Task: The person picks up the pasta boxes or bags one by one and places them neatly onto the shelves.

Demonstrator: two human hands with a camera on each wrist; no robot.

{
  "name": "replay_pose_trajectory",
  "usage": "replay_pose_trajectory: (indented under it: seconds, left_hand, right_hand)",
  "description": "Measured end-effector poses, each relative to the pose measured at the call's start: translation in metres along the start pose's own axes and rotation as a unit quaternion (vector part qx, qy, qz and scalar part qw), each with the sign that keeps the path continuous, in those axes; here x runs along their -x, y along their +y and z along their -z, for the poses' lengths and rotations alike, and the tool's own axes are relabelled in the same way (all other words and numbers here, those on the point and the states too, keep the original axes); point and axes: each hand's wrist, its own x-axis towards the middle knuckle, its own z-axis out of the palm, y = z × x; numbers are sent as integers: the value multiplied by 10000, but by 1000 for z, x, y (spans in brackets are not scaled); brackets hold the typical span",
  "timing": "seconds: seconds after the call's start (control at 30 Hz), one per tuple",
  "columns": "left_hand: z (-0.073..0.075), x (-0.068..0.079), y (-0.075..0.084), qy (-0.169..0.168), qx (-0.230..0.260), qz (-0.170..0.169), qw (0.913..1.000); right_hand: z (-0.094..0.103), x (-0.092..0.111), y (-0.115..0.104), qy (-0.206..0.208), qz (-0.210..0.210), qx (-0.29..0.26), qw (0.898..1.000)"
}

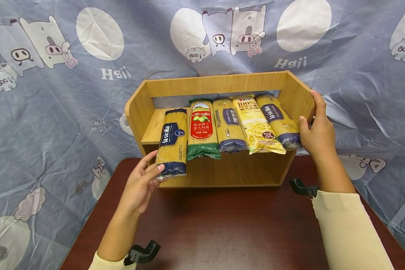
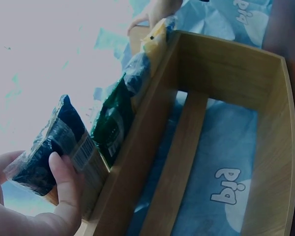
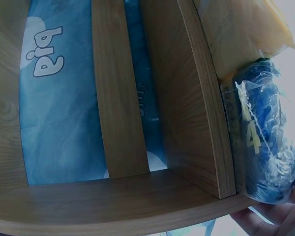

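Note:
My left hand (image 1: 140, 185) pinches the lower end of a la sicilia spaghetti pack (image 1: 176, 152), thumb on its front and fingers behind. The pack tilts forward, its bottom jutting past the front edge of the upper board of a wooden shelf (image 1: 217, 86). In the left wrist view, the thumb presses the pack's dark blue end (image 2: 64, 142). My right hand (image 1: 320, 131) grips the shelf's right side panel (image 1: 298, 95) at its front edge, beside another la sicilia spaghetti pack (image 1: 276, 118). In the right wrist view, that pack's blue end (image 3: 265, 132) lies close to the fingers.
Between the two la sicilia packs lie a red and green Olivoilà pasta pack (image 1: 202, 127), another spaghetti pack (image 1: 230, 123) and a yellow pasta pack (image 1: 258, 123). The shelf stands on a dark red table (image 1: 229, 225), against a blue patterned cloth (image 1: 148, 37).

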Motion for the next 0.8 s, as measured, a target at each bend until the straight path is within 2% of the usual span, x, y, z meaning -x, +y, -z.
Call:
replay_pose_trajectory:
  seconds: [0.17,0.5,0.8]
  left_hand:
    - [-1,-8,-2,23,-69,2,10000]
    - [-7,-29,-5,19,131,-128,9998]
    - [-9,-47,-6,149,-19,-47,9999]
  right_hand:
    - [0,0,0,-23,-14,16,10000]
    - [0,-1,5,47,51,-65,10000]
    - [0,-1,4,33,49,-29,10000]
